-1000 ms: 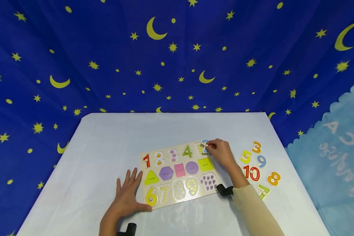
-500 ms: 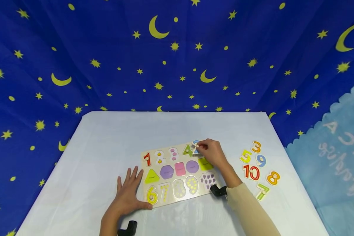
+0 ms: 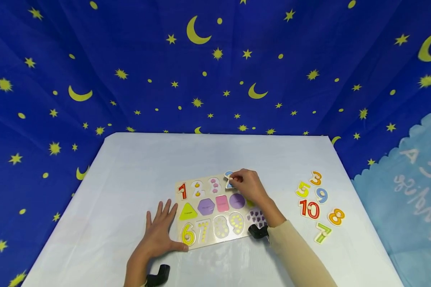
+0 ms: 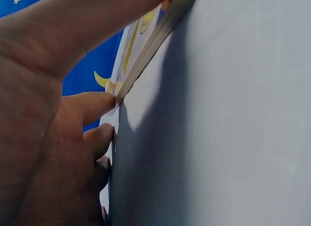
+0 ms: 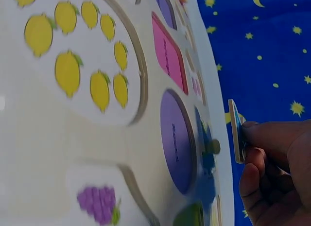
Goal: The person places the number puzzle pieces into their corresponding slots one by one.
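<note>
A pale wooden number puzzle board [image 3: 212, 240] lies on the table. My left hand [image 3: 159, 236] is spread out at its left edge, with the thumb touching the lower-left corner. The fingers of my right hand [image 3: 250, 185] pinch the knob of a blue number 2 puzzle piece [image 3: 228, 175] over the top row. In the right wrist view this piece [image 5: 236, 131] is tilted edge-on and apart from the board. It hides the green 4, whose knob [image 5: 213, 147] shows there. A red 1 [image 3: 182, 191] and a yellow 6 [image 3: 188, 234] sit in their recesses.
Loose number pieces lie right of the board: an orange 3 [image 3: 316, 178], yellow 5 [image 3: 303, 189], blue 9 [image 3: 321, 195], red 10 [image 3: 309, 209], orange 8 [image 3: 336, 217] and green 7 [image 3: 323, 232]. A blue starry cloth [image 3: 158, 67] hangs behind the white table [image 3: 158, 159].
My right hand has carried the blue 2 leftward along the top row, from the banana recess to over the green 4. My left hand keeps its place at the board, while the head view shifts slightly.
</note>
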Tool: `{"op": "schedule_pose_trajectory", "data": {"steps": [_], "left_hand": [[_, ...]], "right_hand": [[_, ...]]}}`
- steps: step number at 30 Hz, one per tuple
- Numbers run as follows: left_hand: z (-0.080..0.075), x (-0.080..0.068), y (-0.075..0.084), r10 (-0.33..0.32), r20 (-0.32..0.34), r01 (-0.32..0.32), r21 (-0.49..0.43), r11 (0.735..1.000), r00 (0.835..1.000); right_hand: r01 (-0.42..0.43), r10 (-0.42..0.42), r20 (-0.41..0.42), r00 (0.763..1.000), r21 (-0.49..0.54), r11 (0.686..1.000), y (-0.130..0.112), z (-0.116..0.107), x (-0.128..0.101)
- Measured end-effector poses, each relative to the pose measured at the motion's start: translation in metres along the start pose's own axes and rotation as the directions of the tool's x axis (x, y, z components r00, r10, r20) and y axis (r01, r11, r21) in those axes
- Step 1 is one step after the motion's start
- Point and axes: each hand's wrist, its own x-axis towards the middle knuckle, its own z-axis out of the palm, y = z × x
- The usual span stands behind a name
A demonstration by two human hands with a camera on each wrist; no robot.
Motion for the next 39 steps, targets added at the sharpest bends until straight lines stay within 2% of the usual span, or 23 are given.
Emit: {"op": "schedule_pose_trajectory", "data": {"steps": [5, 16, 25, 34, 39], "left_hand": [[-0.001, 0.000, -0.001, -0.002, 0.002, 0.002, -0.002, 1.000, 1.000], [-0.002, -0.001, 0.001, 0.000, -0.004, 0.000, 0.001, 1.000, 1.000], [-0.002, -0.001, 0.001, 0.004, -0.028, -0.004, 0.000, 1.000, 1.000], [-0.003, 0.000, 0.002, -0.003, 0.003, 0.003, 0.012, 1.000, 1.000], [-0.004, -0.001, 0.002, -0.001, 0.005, 0.001, 0.017, 1.000, 1.000]], "right_hand": [[0.014, -0.014, 0.018, 1.000, 0.002, 1.000, -0.007, 0.009, 0.002], [0.127, -0.127, 0.048, 0.991, 0.004, 0.992, -0.019, 0.028, 0.006], [0.111, -0.112, 0.083, 0.990, 0.010, 0.994, -0.029, 0.038, 0.012], [0.134, -0.133, 0.137, 0.982, 0.001, 0.991, -0.038, 0.049, 0.017], [0.165, -0.161, 0.138, 0.977, -0.018, 0.986, -0.040, 0.057, 0.019]]}}
